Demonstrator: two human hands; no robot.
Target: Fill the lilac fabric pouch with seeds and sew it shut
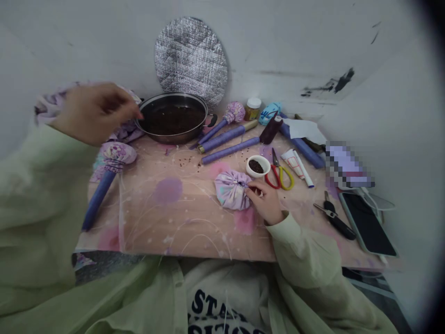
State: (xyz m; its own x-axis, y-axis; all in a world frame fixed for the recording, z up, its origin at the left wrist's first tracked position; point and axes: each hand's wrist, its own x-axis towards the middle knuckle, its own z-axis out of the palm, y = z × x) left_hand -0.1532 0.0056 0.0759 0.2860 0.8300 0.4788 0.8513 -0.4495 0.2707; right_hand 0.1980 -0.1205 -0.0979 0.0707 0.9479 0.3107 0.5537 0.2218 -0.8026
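My right hand (266,200) pinches the gathered edge of a round purple patterned fabric pouch (231,190) lying on the table. Raised at the far left, my left hand (100,111) is somewhat blurred, its fingers curled together in a pinch; whatever is between them is too small to make out. Just behind the pouch sits a small white bowl (257,166) of dark granules. Red-and-yellow-handled scissors (279,175) lie beside that bowl.
A dark pan (172,134) stands at the back before a silver round mat (191,58). Fabric-headed sticks (100,197), purple-wrapped rods (231,150), a thread spool (271,131), a jar (253,109), a tube (297,166), pliers (335,221) and a phone (370,225) lie around.
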